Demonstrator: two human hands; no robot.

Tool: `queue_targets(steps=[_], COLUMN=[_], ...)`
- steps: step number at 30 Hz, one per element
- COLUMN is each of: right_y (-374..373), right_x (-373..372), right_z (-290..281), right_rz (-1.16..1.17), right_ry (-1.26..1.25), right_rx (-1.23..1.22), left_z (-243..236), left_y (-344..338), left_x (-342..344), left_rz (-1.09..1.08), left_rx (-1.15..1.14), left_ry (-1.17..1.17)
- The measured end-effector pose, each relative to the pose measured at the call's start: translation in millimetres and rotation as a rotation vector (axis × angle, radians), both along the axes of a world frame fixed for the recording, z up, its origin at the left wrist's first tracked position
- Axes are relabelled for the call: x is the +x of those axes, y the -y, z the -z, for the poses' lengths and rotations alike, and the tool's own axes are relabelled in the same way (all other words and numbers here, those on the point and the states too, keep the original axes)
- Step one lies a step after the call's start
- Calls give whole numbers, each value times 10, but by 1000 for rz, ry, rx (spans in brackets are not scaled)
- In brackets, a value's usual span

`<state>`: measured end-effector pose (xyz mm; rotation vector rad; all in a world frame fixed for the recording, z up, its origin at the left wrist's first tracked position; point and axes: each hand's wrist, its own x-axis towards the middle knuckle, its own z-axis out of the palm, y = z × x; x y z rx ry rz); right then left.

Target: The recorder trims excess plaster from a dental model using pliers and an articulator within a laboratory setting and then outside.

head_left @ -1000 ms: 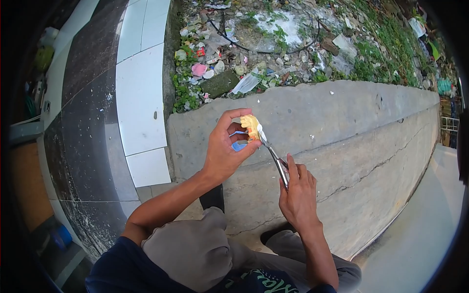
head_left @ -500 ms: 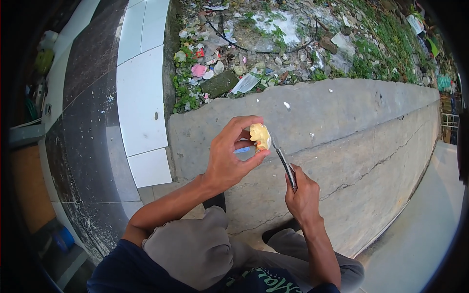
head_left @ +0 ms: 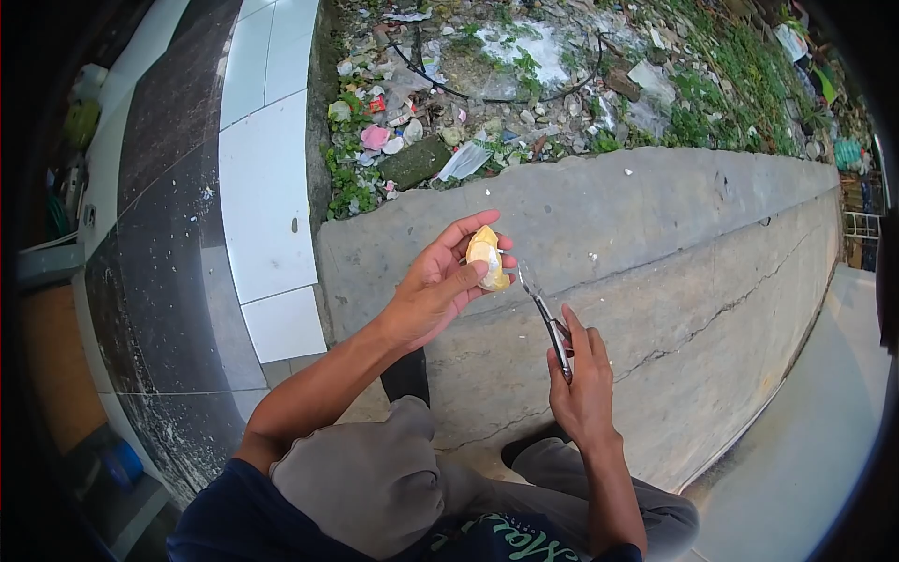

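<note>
My left hand (head_left: 433,286) holds a small yellow and white plaster dental cast (head_left: 485,255), thumb across its pale face and fingers behind it. Part of the cast is hidden by the thumb and fingertips. My right hand (head_left: 582,389) holds a pair of pliers (head_left: 549,323) with slim metal jaws and dark handles. The handles lie against the thumb side of the palm, and the fingers are loosened and stretched forward. The tips of the pliers are close to the right side of the cast; a small gap seems to separate them.
A grey concrete ledge (head_left: 581,215) runs below my hands, with small white chips scattered on it. Beyond lies rubble with litter and weeds (head_left: 712,112), crossed by a black hose (head_left: 487,98). White tiles (head_left: 267,187) and dark tiles (head_left: 169,244) border the left.
My left hand has turned the cast, so its pale face with a white patch now shows instead of the bumpy tooth side. The right fingers have loosened and straightened on the pliers.
</note>
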<state>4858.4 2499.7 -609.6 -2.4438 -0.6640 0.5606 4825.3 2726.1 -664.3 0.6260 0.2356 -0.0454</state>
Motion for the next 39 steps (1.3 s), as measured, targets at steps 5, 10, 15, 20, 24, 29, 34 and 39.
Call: queue_targets(steps=[5, 10, 15, 20, 24, 29, 34, 39], right_y=[-38, -70, -114, -135, -120, -135, -156, 20], right_x=[27, 52, 80, 112, 146, 158, 175, 133], right_z=[-66, -151, -176, -222, -249, -258, -247, -85], right_rz=[-55, -137, -183, -186, -203, -216, -183, -120], right_ry=[45, 65, 52, -38, -90, -100, -153, -295], right_rx=[-73, -196, -280, -261, -244, -249, -321, -217], left_z=[-57, -18, 47, 27, 6, -33, -30, -23], left_y=[24, 32, 38, 14, 56, 63, 9, -51], left_x=[-5, -15, -43, -36, -29, -15, -15, -24], left_rz=[-21, -31, -59, -23, -72, -106, -93, -23], left_rx=[125, 213, 208, 235, 237, 268, 387, 401], left_ry=[6, 25, -26, -134, -140, -61, -27, 57])
